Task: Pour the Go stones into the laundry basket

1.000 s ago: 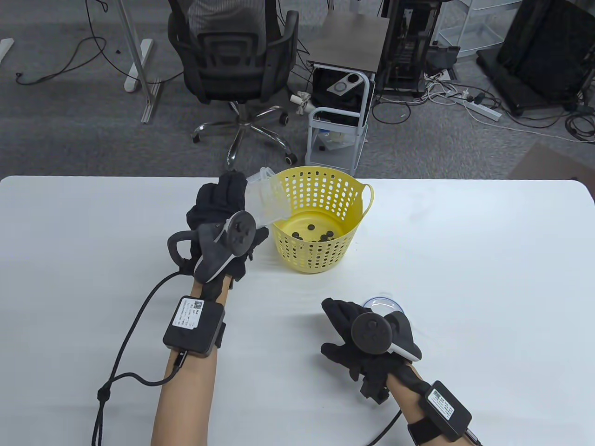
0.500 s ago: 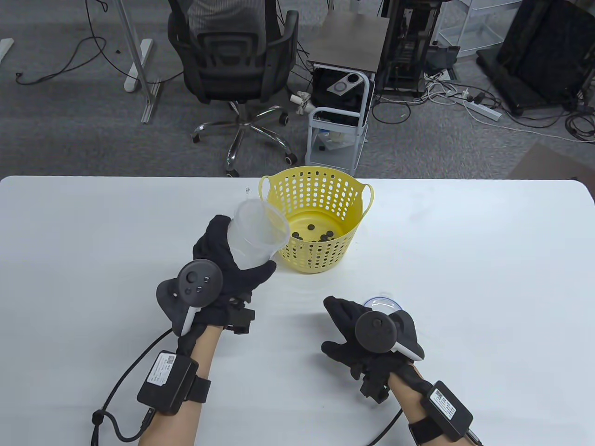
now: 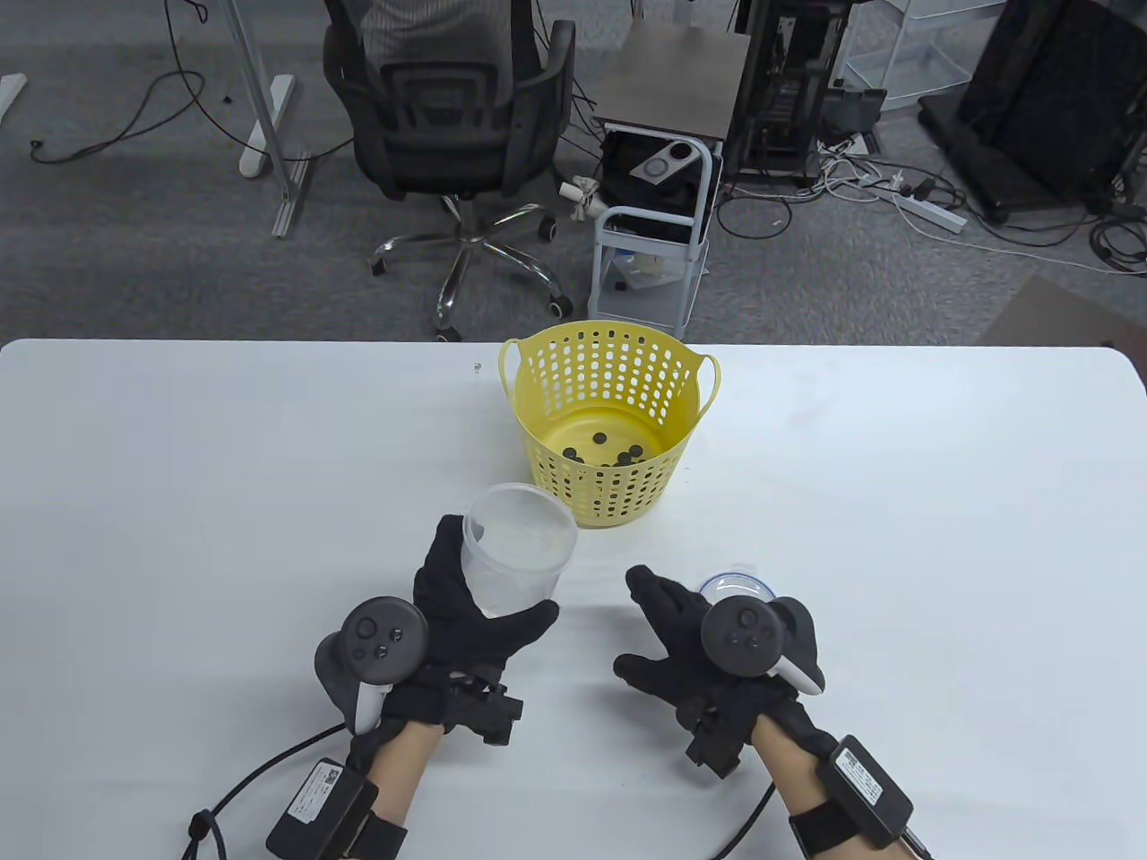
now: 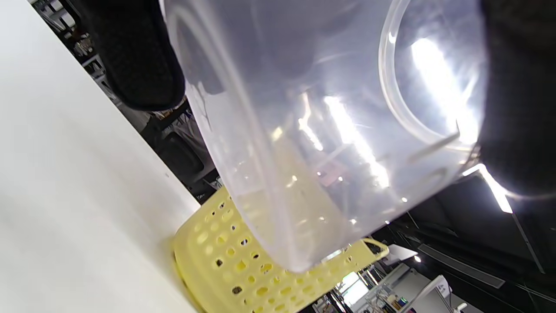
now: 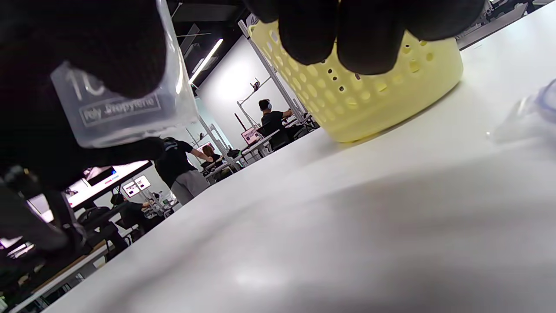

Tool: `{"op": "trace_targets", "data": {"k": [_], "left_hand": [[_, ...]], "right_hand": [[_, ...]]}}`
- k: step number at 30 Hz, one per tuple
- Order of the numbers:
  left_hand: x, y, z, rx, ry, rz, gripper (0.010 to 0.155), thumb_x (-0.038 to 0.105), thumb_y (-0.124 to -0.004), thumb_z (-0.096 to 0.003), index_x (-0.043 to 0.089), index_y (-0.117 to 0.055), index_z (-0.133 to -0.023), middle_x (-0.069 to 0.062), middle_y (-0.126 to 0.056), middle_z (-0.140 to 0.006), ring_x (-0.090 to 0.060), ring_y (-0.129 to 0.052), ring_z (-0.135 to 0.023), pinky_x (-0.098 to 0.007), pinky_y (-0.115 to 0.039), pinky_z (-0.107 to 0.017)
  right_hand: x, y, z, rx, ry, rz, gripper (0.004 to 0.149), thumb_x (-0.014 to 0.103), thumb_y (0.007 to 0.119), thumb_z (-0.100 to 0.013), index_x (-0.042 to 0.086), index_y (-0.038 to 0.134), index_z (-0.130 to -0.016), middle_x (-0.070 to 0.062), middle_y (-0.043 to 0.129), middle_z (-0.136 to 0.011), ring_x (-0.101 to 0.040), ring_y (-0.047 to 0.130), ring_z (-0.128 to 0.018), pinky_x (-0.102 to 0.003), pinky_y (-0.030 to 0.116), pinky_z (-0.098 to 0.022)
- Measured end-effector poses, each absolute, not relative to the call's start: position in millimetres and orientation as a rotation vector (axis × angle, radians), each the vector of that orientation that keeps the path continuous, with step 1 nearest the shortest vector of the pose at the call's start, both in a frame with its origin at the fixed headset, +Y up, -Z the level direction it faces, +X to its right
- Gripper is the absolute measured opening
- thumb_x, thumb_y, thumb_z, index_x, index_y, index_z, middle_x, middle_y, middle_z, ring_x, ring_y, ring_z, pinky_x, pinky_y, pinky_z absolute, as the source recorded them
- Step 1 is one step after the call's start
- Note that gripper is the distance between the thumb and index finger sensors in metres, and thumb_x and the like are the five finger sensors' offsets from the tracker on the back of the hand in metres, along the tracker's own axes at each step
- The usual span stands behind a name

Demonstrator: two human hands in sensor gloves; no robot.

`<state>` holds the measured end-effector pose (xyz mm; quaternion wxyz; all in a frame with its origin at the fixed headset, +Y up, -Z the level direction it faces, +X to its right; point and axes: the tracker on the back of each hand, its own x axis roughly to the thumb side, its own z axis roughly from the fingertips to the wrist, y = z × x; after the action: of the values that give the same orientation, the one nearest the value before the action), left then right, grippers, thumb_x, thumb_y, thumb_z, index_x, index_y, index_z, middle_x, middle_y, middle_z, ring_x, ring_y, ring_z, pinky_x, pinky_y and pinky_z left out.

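A yellow perforated laundry basket [image 3: 618, 358] stands upright at the table's far middle, with several black Go stones [image 3: 602, 452] on its bottom. My left hand [image 3: 470, 614] grips a clear plastic cup [image 3: 518, 548], upright and empty, just above the table in front of the basket. In the left wrist view the cup [image 4: 330, 121] fills the frame, with the basket [image 4: 243, 269] behind it. My right hand [image 3: 681, 627] hovers open and empty over the table beside a clear lid [image 3: 739, 587]. The right wrist view shows the cup [image 5: 126, 108] and the basket [image 5: 382, 91].
The white table [image 3: 941, 502] spans the view. Beyond its far edge stand an office chair [image 3: 448, 116] and a small white cart [image 3: 654, 233]. Cables run from both wrist units off the bottom edge.
My left hand tipped the cup back upright and drew it away from the basket rim toward me, lowering it in front of the basket. My right hand barely shifted.
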<state>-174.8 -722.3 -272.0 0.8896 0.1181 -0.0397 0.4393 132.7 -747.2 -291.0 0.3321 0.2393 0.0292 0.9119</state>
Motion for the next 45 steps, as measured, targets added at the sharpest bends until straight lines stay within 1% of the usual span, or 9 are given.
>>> {"op": "trace_targets", "data": {"k": [11,15,24,27,29,32,34,39,45], "left_hand": [[-157,-762,-275,0.059,-0.227,0.962,0.125,0.079,-0.104,-0.0178,0.033,-0.030,-0.107,0.004,-0.051,-0.116,-0.031,-0.075,-0.103,-0.057,-0.083,-0.060],[-151,-765,-273,-0.002,-0.321,0.959,0.124,0.081,-0.101,-0.0201,0.032,-0.026,-0.107,0.004,-0.048,-0.117,-0.030,-0.073,-0.104,-0.056,-0.083,-0.062],[-140,-771,-277,-0.100,-0.455,0.877,0.121,0.080,-0.092,-0.0265,0.031,-0.014,-0.105,0.002,-0.036,-0.120,-0.029,-0.063,-0.111,-0.055,-0.075,-0.069],[-141,-766,-279,-0.083,-0.483,0.766,0.118,0.079,-0.091,-0.0276,0.029,-0.020,-0.107,-0.001,-0.041,-0.120,-0.030,-0.063,-0.110,-0.056,-0.073,-0.069],[-143,-762,-280,-0.048,-0.494,0.652,0.116,0.079,-0.090,-0.0275,0.029,-0.026,-0.109,-0.001,-0.047,-0.119,-0.029,-0.069,-0.106,-0.055,-0.074,-0.068],[-145,-761,-283,-0.065,-0.499,0.601,0.113,0.078,-0.092,-0.0268,0.028,-0.033,-0.110,0.000,-0.057,-0.117,-0.026,-0.079,-0.100,-0.054,-0.076,-0.066],[-146,-763,-284,-0.079,-0.499,0.580,0.112,0.077,-0.094,-0.0261,0.026,-0.038,-0.109,-0.001,-0.064,-0.115,-0.023,-0.091,-0.092,-0.050,-0.080,-0.064],[-142,-766,-286,-0.104,-0.510,0.488,0.109,0.072,-0.097,-0.0264,0.022,-0.043,-0.107,-0.003,-0.071,-0.111,-0.016,-0.103,-0.078,-0.044,-0.085,-0.059],[-140,-771,-288,-0.167,-0.506,0.435,0.107,0.067,-0.099,-0.0287,0.022,-0.042,-0.107,-0.002,-0.071,-0.111,-0.015,-0.102,-0.082,-0.045,-0.084,-0.061]], "right_hand": [[126,-756,-290,0.604,0.180,2.161,0.098,0.060,0.089,-0.040,0.010,0.036,-0.106,-0.020,0.059,-0.108,-0.053,0.073,-0.091,-0.068,0.060,-0.065],[122,-756,-287,0.602,0.214,2.057,0.098,0.060,0.089,-0.040,0.010,0.035,-0.106,-0.020,0.059,-0.108,-0.053,0.073,-0.091,-0.068,0.060,-0.065],[122,-752,-287,0.622,0.144,2.046,0.098,0.057,0.094,-0.038,0.011,0.041,-0.106,-0.021,0.061,-0.107,-0.051,0.081,-0.086,-0.067,0.065,-0.062],[126,-749,-288,0.624,0.127,2.081,0.099,0.056,0.096,-0.037,0.011,0.041,-0.106,-0.021,0.060,-0.107,-0.049,0.084,-0.083,-0.067,0.067,-0.061],[127,-747,-288,0.628,0.121,2.107,0.099,0.056,0.097,-0.036,0.011,0.042,-0.106,-0.022,0.060,-0.107,-0.049,0.085,-0.082,-0.066,0.067,-0.061],[129,-747,-289,0.635,0.129,2.147,0.099,0.055,0.097,-0.036,0.011,0.042,-0.106,-0.022,0.060,-0.107,-0.049,0.086,-0.081,-0.066,0.068,-0.061],[129,-748,-290,0.637,0.139,2.175,0.099,0.055,0.097,-0.036,0.011,0.042,-0.106,-0.022,0.060,-0.107,-0.049,0.087,-0.080,-0.066,0.069,-0.060],[129,-754,-292,0.633,0.210,2.217,0.100,0.053,0.099,-0.036,0.011,0.041,-0.106,-0.022,0.058,-0.108,-0.050,0.086,-0.082,-0.066,0.068,-0.061],[128,-761,-294,0.629,0.275,2.253,0.100,0.051,0.099,-0.037,0.010,0.039,-0.106,-0.022,0.057,-0.109,-0.050,0.085,-0.084,-0.064,0.067,-0.063]]}}
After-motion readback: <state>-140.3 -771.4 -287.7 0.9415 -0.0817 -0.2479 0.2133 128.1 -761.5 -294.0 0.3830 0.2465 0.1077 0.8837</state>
